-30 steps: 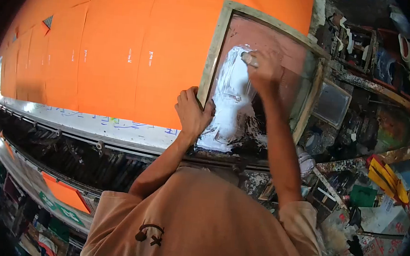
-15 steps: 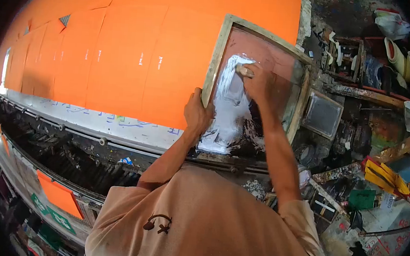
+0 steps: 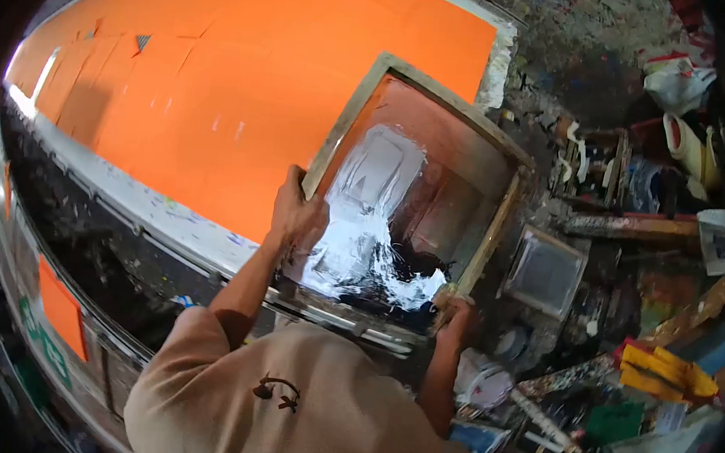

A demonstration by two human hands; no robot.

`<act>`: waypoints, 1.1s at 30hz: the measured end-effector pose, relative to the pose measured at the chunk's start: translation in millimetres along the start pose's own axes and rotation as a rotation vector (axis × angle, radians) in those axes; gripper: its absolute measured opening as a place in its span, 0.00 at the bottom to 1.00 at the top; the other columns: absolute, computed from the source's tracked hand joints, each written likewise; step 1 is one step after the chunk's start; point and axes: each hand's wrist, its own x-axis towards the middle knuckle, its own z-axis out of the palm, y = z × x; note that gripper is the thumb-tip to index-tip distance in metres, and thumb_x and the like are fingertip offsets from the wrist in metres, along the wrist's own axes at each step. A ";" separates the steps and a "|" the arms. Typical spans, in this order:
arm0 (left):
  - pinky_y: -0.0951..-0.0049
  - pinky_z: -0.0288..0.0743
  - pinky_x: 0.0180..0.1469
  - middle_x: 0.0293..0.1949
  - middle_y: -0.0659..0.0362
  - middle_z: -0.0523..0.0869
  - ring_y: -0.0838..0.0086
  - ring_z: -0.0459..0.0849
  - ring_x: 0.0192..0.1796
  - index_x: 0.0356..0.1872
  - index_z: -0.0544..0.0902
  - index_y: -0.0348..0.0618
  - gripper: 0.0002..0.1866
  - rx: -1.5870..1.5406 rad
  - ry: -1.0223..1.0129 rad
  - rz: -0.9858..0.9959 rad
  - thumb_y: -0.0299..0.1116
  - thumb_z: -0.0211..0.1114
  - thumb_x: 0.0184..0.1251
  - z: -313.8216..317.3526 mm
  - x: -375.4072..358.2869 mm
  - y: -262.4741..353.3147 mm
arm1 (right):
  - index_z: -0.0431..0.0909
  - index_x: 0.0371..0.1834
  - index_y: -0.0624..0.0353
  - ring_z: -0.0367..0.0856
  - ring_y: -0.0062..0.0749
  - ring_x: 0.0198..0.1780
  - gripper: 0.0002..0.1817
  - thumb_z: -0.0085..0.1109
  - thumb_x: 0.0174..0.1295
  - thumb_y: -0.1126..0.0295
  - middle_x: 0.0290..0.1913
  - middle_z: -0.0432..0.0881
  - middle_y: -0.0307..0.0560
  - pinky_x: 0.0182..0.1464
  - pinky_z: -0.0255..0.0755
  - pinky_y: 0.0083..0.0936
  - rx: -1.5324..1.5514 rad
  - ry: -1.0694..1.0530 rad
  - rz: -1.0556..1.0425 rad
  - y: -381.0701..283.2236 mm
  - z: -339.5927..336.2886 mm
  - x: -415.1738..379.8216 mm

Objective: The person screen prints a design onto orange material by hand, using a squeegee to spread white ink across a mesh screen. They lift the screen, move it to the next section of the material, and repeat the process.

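A wooden-framed screen [image 3: 458, 196] lies over the right end of the orange sheets [image 3: 254, 90], with white paint [image 3: 355, 217] smeared across its mesh. My left hand [image 3: 296, 208] is closed round the left side of the frame. At the frame's lower right corner is my right hand [image 3: 455, 316], its fingers wrapped round a small paint-covered tool [image 3: 442, 297], which touches the white paint there. Whether these fingers also grip the frame cannot be made out.
A smaller framed screen [image 3: 546, 271] lies to the right. Beyond it are a white bucket [image 3: 484, 385], a yellow item [image 3: 666, 374], a rolled sheet [image 3: 684, 150] and wooden pieces. A metal rail [image 3: 157, 240] runs along the table's near edge.
My right hand has moved from the upper mesh down to the lower right corner with the tool. The view has turned, and the frame appears more tilted. My left hand still holds its side.
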 end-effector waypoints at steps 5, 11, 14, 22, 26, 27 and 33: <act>0.49 0.80 0.51 0.43 0.39 0.87 0.42 0.88 0.49 0.56 0.74 0.40 0.25 0.129 0.046 0.078 0.33 0.73 0.59 106.3 -42.7 29.6 | 0.84 0.40 0.63 0.84 0.43 0.43 0.13 0.60 0.50 0.73 0.39 0.83 0.46 0.46 0.79 0.39 -0.057 -0.033 0.101 17.3 -104.1 114.4; 0.45 0.77 0.56 0.47 0.34 0.85 0.35 0.85 0.54 0.59 0.71 0.40 0.29 -0.017 -0.157 -0.099 0.31 0.72 0.56 222.0 -157.4 132.6 | 0.73 0.41 0.64 0.77 0.46 0.44 0.16 0.61 0.50 0.69 0.46 0.75 0.48 0.47 0.77 0.42 -0.044 0.049 0.318 -19.7 -273.8 183.9; 0.44 0.76 0.56 0.47 0.33 0.84 0.35 0.83 0.54 0.59 0.70 0.38 0.29 -0.015 -0.225 -0.064 0.30 0.70 0.56 269.8 -183.0 129.0 | 0.79 0.56 0.72 0.78 0.53 0.53 0.27 0.59 0.51 0.71 0.55 0.79 0.57 0.57 0.72 0.44 -0.019 0.064 0.173 -3.2 -322.9 201.2; 0.46 0.77 0.54 0.48 0.37 0.85 0.39 0.85 0.53 0.57 0.70 0.39 0.28 -0.051 -0.151 -0.134 0.32 0.73 0.57 300.3 -194.3 169.5 | 0.75 0.41 0.68 0.74 0.48 0.48 0.18 0.61 0.50 0.66 0.46 0.76 0.50 0.60 0.68 0.44 0.054 -0.060 0.156 -43.3 -339.5 223.5; 0.49 0.79 0.59 0.52 0.36 0.87 0.41 0.86 0.57 0.63 0.75 0.36 0.34 -0.095 -0.069 -0.071 0.39 0.77 0.57 318.9 -165.8 179.0 | 0.76 0.41 0.67 0.73 0.46 0.55 0.19 0.62 0.55 0.61 0.49 0.76 0.50 0.66 0.64 0.45 -0.131 -0.112 0.001 -53.4 -337.6 264.1; 0.52 0.79 0.60 0.52 0.35 0.87 0.44 0.87 0.57 0.66 0.77 0.31 0.37 0.000 -0.140 -0.060 0.44 0.77 0.60 312.3 -153.6 190.4 | 0.76 0.43 0.67 0.73 0.45 0.58 0.20 0.62 0.57 0.60 0.52 0.77 0.50 0.69 0.63 0.46 -0.126 -0.228 -0.036 -40.8 -341.4 291.1; 0.46 0.79 0.56 0.49 0.35 0.87 0.38 0.86 0.54 0.59 0.74 0.33 0.33 0.061 -0.080 -0.061 0.41 0.77 0.56 353.7 -88.9 191.2 | 0.77 0.46 0.67 0.72 0.44 0.62 0.20 0.58 0.62 0.59 0.55 0.77 0.50 0.66 0.66 0.49 -0.095 -0.055 0.019 -125.5 -258.4 302.7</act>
